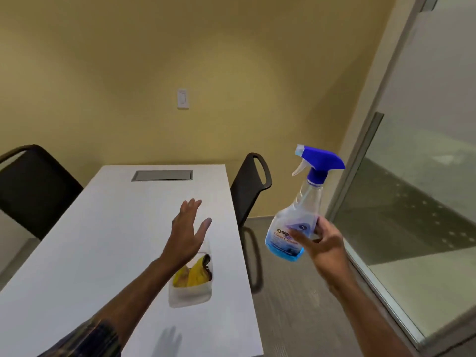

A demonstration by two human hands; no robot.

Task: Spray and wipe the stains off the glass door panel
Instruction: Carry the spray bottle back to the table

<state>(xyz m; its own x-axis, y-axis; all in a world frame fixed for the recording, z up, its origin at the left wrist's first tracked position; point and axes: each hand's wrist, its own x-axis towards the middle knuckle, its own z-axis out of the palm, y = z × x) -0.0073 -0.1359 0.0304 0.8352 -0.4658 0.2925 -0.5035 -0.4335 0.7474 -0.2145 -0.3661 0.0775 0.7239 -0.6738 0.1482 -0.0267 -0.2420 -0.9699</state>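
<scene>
My right hand (325, 249) grips the lower body of a clear spray bottle (301, 215) with a blue trigger head and a little blue liquid, held upright beside the table's right edge. My left hand (189, 234) hovers over the white table (90, 240) with fingers spread and nothing in it. Just under that hand sits a clear plastic tub (190, 295) holding a crumpled yellow cloth (192, 275). The glass door panel (425, 150), partly frosted, stands at the right with a vertical metal handle (360, 161).
A black chair (251, 186) stands at the table's right side, between the table and the door. Another black chair (31, 186) is at the far left. A grey cable hatch (162, 175) lies in the tabletop. Grey carpet (296, 305) covers the floor.
</scene>
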